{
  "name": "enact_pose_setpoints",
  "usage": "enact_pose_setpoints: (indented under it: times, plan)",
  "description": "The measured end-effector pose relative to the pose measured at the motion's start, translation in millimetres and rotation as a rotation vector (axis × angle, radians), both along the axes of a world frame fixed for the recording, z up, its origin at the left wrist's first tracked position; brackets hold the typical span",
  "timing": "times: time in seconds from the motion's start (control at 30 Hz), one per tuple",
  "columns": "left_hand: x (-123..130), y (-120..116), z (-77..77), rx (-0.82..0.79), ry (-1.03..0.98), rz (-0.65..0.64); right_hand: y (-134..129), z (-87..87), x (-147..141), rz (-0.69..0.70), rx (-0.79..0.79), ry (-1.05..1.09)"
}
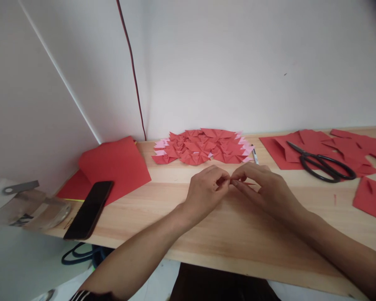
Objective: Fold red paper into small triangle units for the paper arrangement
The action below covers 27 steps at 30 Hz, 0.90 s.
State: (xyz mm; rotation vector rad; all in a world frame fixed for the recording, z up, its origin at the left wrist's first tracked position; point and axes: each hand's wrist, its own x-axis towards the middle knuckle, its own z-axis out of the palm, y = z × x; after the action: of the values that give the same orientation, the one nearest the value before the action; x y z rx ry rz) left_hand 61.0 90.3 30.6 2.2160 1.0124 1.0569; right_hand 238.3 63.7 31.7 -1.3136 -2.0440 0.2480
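Observation:
My left hand (208, 186) and my right hand (258, 182) meet fingertip to fingertip above the wooden table. Between them they pinch a small piece of red paper (247, 184), mostly hidden by my fingers; a thin pointed end shows under the right hand. Just beyond my hands lies a spread of folded red paper pieces (200, 146), some with pink paper at the sides. A white pen (255, 155) rests at the right end of that spread.
Black-handled scissors (322, 163) lie on red paper cuttings (310, 140) at the right. Another red paper piece (372, 198) is nearer the right edge. To the left, a black phone (89, 211) overlaps large red sheets (119, 167), beside a clear plastic container (47, 211). A wall (238, 62) backs the table (163, 209).

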Motion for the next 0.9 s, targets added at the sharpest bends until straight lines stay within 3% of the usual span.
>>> enact_pose_setpoints:
  times: [0.37,0.9]
  plan:
    - [3.8,1.4,0.8,-0.196,-0.091,0.010,-2.0,2.5,-2.4,0.008,-0.043,-0.010]
    - [2.2,4.1,1.7,-0.115,-0.082,0.025,1.3,-2.1,2.9,0.016,-0.025,0.014]
